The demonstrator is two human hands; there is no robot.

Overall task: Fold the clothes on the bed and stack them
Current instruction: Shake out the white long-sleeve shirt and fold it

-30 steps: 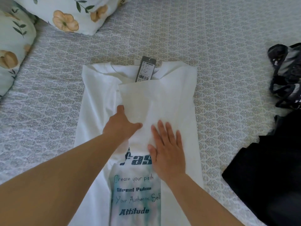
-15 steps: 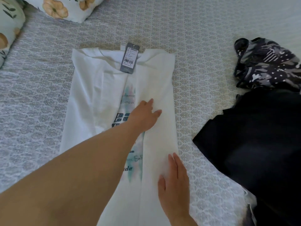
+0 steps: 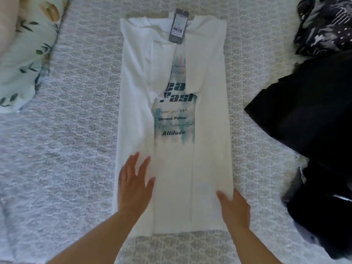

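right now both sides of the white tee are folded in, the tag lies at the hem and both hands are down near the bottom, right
Not quite. The tag lies at the collar, the far end of the white tee, as the head view shows. The left hand and right hand are at the bottom.

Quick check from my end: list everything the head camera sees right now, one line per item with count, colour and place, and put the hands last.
T-shirt: one, white with teal and dark print, centre of the bed, both sides folded inward.
Hang tag: one, dark grey with a white barcode label, at the T-shirt's collar.
Patterned garment: one, black, grey and white, crumpled at top right.
Black clothes: count unclear, black, heaped along the right edge.
Pillow: one, pale with floral print, top left.
Bedspread: one, grey-and-white pattern, under everything.
Left hand: one, flat on the T-shirt's lower left fold.
Right hand: one, at the T-shirt's lower right edge, fingertips hidden beneath the fabric.
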